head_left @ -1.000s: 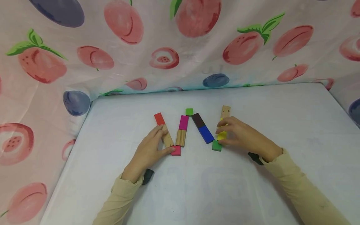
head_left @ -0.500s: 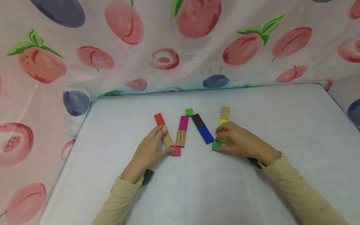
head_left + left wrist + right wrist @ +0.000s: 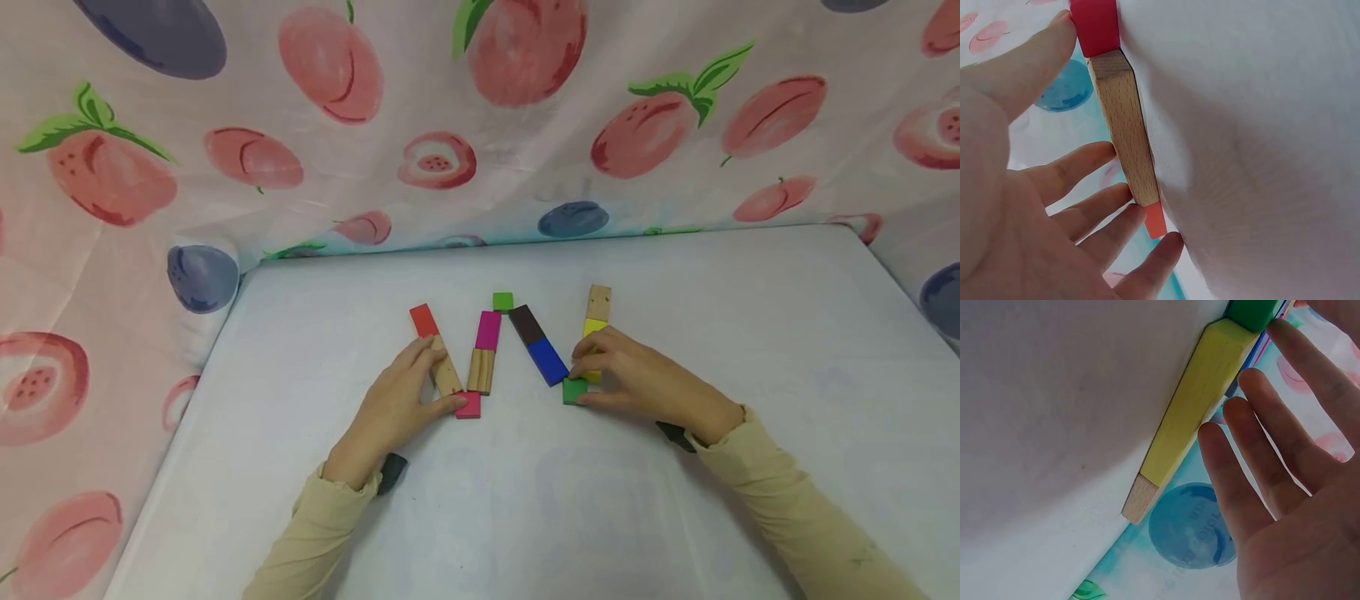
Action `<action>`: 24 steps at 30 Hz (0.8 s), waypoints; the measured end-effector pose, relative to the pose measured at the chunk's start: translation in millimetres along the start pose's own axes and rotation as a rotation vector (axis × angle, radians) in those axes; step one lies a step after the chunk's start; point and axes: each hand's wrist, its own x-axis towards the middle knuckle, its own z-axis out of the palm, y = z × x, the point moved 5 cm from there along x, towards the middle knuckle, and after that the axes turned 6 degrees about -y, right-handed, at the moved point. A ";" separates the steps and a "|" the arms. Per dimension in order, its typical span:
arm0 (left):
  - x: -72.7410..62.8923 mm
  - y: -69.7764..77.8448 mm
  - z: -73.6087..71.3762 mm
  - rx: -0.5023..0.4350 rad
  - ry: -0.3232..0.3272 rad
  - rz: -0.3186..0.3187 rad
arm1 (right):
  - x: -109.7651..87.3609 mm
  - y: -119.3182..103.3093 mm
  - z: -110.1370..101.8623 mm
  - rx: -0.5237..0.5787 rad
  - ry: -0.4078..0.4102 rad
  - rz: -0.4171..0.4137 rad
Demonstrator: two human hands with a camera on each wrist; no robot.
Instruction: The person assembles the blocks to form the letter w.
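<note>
My left hand lies along the left slanted row, its thumb at the pink-red block and its outstretched fingers beside the plain wooden block. Past the fingers, a red-orange block caps that row. My right hand pinches the small green block between thumb and index finger at the bottom of the right row. Its other fingers extend beside the yellow block, which the hand partly covers in the head view. A pale wooden block tops this row.
Between the hands, a magenta block meets a striped wooden block. A light green block sits above a dark brown block and a blue block. A fruit-print cloth rises behind the white table.
My right hand has slid from the yellow block toward me, so its thumb and index finger are now at the green block. The left hand stays in place.
</note>
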 end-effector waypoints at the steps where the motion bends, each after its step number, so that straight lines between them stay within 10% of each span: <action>1: -0.1 0.1 -0.1 -0.001 0.000 -0.001 | 0.4 -0.5 0.0 -0.001 -0.001 -0.002; 24: 0.6 6.6 -7.3 -0.027 0.064 0.038 | -5.9 -6.0 -4.4 -0.043 0.066 0.004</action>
